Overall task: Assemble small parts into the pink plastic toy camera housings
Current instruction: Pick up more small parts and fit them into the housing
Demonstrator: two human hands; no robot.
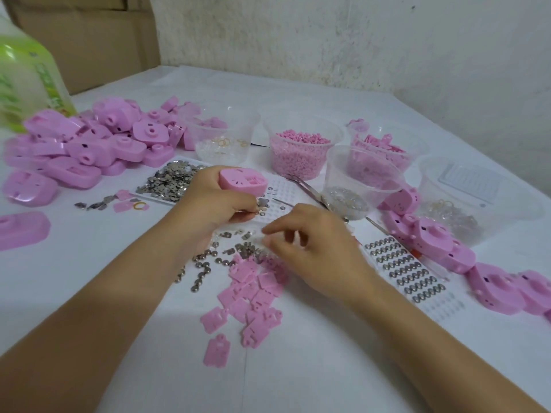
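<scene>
My left hand (pixel 217 201) grips a pink camera housing (pixel 243 181) at the middle of the table, its open back facing up. Its fingertips also seem to pinch a small metal piece. My right hand (pixel 313 248) hovers with curled fingers over loose metal contacts (pixel 246 248) and button cells (pixel 202 265); whether it holds one is blurred. Flat pink covers (pixel 253 296) lie scattered below both hands. A pile of pink housings (pixel 89 144) sits at the left, and more housings (pixel 441 242) lie at the right.
Clear cups hold rings (pixel 222 138), pink pellets (pixel 301 150), pink clips (pixel 384 144) and springs (pixel 354 189). A tray of metal plates (pixel 170 181), tweezers (pixel 307 187), a button-cell tray (pixel 405 272) and a green bottle (pixel 26 76) stand around. A wall closes the back.
</scene>
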